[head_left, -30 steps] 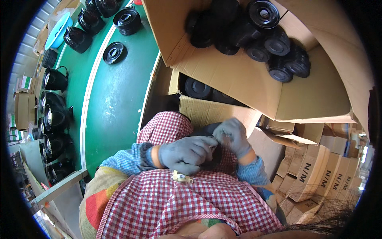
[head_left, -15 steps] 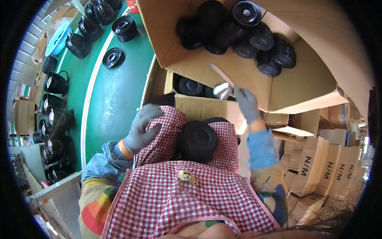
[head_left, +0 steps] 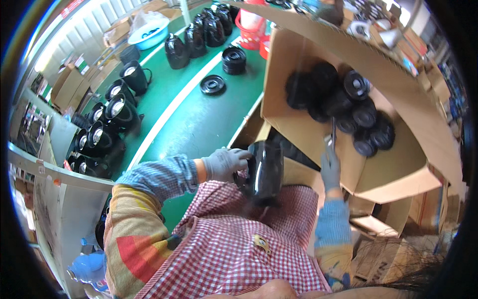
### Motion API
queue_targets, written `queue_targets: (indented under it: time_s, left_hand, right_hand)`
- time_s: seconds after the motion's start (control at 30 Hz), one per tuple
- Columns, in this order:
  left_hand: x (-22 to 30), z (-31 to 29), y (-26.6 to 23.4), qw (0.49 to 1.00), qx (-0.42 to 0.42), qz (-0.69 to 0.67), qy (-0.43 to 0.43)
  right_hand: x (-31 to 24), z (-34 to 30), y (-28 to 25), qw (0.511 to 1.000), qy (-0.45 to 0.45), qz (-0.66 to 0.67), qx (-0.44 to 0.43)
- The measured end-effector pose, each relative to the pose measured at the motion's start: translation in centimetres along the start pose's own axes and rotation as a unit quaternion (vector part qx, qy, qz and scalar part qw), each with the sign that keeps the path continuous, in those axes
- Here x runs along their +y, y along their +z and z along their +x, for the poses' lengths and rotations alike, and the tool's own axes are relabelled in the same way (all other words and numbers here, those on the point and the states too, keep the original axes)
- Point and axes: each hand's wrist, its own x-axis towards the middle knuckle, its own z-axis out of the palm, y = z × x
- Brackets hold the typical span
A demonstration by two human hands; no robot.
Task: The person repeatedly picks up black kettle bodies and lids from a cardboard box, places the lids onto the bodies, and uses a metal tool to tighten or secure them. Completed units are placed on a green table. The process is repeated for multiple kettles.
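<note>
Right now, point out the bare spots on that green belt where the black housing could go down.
Free: the green belt between the white stripe and the cardboard box, below the flat black ring. Crowded: left of the stripe, black housings stand packed. The left hand grips the black housing.

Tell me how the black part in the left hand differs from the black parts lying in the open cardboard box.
The black part is held by the gloved left hand over the checked apron, tilted on edge; the black round parts lie loose in a heap in the cardboard box. The held one looks larger, glossy and smooth; the boxed ones look smaller, and some show a ringed face. The right hand holds a thin tool toward the box. Both kinds are black and rounded.
</note>
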Motion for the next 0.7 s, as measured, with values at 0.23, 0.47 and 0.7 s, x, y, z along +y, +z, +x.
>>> queue_targets:
  time_s: [0.23,0.47,0.7]
  left_hand:
    - [-16.3,-9.0,-5.8,0.622,0.455,-0.542,-0.335]
    - [-39.8,-11.1,-5.5,0.404,0.683,-0.432,-0.427]
    - [-47.9,-9.9,-6.2,0.461,0.602,-0.424,-0.495]
  right_hand:
    - [-2.1,-11.6,-1.2,0.968,0.232,0.073,-0.066]
    - [-4.5,-11.1,1.1,0.969,0.159,-0.153,-0.115]
    - [-4.2,-10.2,2.6,0.954,0.153,-0.204,-0.155]
